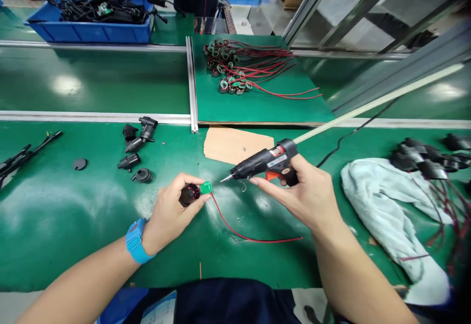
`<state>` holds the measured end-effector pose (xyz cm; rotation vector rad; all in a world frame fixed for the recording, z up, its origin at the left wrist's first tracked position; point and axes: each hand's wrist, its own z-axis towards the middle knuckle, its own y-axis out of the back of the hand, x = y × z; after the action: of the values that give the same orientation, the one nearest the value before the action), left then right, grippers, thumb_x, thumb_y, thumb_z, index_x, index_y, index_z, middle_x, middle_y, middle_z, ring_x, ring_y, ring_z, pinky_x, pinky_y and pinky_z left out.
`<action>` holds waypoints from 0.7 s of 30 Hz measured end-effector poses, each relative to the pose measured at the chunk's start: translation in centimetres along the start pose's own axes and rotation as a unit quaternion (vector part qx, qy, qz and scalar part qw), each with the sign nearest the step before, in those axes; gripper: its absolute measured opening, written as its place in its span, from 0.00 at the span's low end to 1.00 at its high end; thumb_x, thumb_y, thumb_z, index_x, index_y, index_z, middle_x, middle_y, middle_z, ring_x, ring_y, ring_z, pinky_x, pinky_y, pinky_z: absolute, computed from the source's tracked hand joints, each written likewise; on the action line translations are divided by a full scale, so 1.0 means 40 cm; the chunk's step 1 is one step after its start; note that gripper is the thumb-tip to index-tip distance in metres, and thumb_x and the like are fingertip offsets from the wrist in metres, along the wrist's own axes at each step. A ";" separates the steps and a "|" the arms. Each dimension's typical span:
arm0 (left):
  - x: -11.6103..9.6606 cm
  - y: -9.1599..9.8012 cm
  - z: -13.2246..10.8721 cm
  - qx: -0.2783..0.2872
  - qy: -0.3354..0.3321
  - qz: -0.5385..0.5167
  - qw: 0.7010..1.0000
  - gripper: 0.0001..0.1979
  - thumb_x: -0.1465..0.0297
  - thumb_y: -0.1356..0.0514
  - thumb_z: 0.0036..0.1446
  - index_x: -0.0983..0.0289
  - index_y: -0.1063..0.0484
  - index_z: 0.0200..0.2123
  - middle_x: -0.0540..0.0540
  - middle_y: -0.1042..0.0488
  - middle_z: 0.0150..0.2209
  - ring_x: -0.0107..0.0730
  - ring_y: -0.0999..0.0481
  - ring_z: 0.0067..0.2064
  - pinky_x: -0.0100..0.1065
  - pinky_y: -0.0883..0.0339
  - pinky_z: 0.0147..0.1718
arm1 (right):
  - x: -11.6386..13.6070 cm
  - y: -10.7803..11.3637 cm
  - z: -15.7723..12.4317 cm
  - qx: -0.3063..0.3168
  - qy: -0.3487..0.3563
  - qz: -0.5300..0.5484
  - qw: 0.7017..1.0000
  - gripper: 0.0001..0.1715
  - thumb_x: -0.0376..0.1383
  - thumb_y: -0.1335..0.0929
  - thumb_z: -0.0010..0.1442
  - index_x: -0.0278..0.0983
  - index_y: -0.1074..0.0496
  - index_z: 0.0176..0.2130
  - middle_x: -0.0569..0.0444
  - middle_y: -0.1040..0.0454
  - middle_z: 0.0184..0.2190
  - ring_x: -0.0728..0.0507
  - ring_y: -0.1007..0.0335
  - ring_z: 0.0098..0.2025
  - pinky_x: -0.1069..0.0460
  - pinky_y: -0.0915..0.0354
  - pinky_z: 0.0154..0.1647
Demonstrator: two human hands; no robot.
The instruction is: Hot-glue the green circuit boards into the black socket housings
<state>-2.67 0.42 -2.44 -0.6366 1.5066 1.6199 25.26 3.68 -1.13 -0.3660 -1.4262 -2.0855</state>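
My left hand (172,211) grips a small black round part (189,194) with a green ring (206,187) at its end; a red wire (253,238) trails from it across the green table (66,216). My right hand (305,191) is closed round the handle of a black glue gun (263,161). Its metal nozzle (225,179) points left, a short gap from the green ring. A white glue stick (368,103) sticks out of the gun's back. A blue band (135,240) sits on my left wrist.
Several black plastic parts (138,145) lie at left, and a brown card (235,143) lies behind the gun. A pale cloth (397,206) and wired black parts (427,160) are at right. Green coils with red wires (235,66) rest on a raised board. A blue bin (91,20) stands far left.
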 end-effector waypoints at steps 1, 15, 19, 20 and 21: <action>-0.001 0.000 -0.002 0.000 0.001 0.000 1.000 0.11 0.67 0.32 0.59 0.58 0.28 0.44 0.46 0.23 0.33 0.25 0.24 0.32 0.26 0.32 0.32 | 0.015 -0.004 -0.003 -0.006 0.021 0.001 1.000 0.20 0.46 0.25 0.57 0.37 0.28 0.43 0.61 0.34 0.22 0.50 0.42 0.20 0.53 0.41 0.22; -0.014 -0.001 -0.006 0.014 0.005 -0.002 1.000 0.11 0.66 0.32 0.60 0.58 0.28 0.44 0.44 0.27 0.28 0.22 0.30 0.26 0.24 0.36 0.26 | 0.031 -0.021 -0.017 0.027 0.094 -0.035 0.995 0.06 0.36 0.32 0.61 0.37 0.32 0.39 0.57 0.29 0.27 0.49 0.35 0.23 0.54 0.40 0.23; -0.015 -0.001 -0.004 0.013 0.003 -0.004 1.000 0.11 0.67 0.32 0.60 0.59 0.28 0.44 0.44 0.28 0.27 0.22 0.31 0.25 0.25 0.36 0.25 | 0.028 -0.020 -0.017 0.035 0.094 -0.035 0.994 0.06 0.37 0.34 0.63 0.37 0.32 0.41 0.56 0.28 0.28 0.48 0.34 0.24 0.53 0.39 0.25; -0.014 0.000 -0.005 0.012 0.005 -0.003 1.000 0.11 0.67 0.32 0.60 0.59 0.28 0.44 0.44 0.28 0.27 0.22 0.31 0.25 0.25 0.37 0.25 | 0.027 -0.020 -0.017 0.040 0.091 -0.035 0.994 0.07 0.37 0.34 0.63 0.37 0.32 0.42 0.56 0.28 0.28 0.48 0.34 0.25 0.52 0.39 0.25; -0.014 0.000 -0.007 0.012 0.008 -0.001 1.000 0.11 0.67 0.32 0.60 0.59 0.28 0.44 0.44 0.28 0.27 0.23 0.31 0.25 0.25 0.37 0.25 | 0.026 -0.020 -0.017 0.045 0.086 -0.036 0.995 0.07 0.38 0.34 0.63 0.38 0.31 0.42 0.55 0.27 0.29 0.48 0.34 0.25 0.52 0.38 0.26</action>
<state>-2.43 0.04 -2.03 -0.6378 1.5341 1.5962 24.01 2.95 -1.45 -0.0976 -1.4428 -2.0454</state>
